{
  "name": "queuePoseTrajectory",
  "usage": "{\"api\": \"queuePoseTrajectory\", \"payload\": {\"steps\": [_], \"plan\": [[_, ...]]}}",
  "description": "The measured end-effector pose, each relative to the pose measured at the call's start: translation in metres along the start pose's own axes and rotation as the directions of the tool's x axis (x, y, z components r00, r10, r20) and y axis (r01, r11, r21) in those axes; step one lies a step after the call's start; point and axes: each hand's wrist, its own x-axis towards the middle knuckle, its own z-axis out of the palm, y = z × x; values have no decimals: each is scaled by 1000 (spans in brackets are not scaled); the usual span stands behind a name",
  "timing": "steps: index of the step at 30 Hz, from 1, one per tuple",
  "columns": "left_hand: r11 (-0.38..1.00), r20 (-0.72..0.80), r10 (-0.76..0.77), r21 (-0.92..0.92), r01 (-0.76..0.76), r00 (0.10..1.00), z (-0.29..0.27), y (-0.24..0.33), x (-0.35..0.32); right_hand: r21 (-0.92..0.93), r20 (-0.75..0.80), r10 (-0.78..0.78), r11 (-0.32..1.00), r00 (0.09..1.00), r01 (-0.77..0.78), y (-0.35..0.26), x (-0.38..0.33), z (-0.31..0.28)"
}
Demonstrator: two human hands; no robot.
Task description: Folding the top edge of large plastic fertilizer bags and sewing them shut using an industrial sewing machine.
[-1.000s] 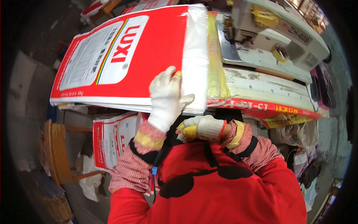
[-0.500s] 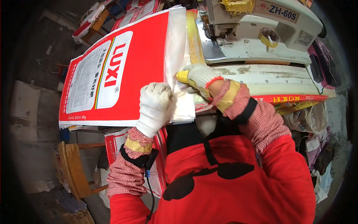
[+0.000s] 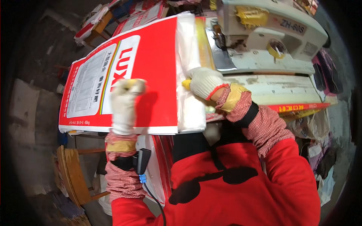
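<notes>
While the left hand [image 3: 127, 101], knit-gloved and blurred, curls fist-like over the glossy flat sack [image 3: 159, 56], left of the machine [image 3: 269, 28], the right hand [image 3: 205, 81] rounds over the sack's crinkled white edge, underside hidden, grip impossible to tell.

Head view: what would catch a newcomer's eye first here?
Most likely the bright red-and-white printed sacks, stacked left of centre, with the gloved left hand in front of the top one's printed face and the gloved right hand at the white strip along their right side. Next would probably come the pale industrial sewing machine at upper right, then the red top with black shapes at lower centre.
</notes>
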Motion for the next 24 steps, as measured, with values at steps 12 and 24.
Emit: {"api": "queuePoseTrajectory", "payload": {"steps": [12,24], "plan": [[992,278,-108,-38,123,955,32,-27,-9,717,146,169,661,975,-222,-9,-4,19],[991,79,132,7,-133,988,-23,-12,-43,-287,-104,-596,785,797,549,-73,-25,5]]}}
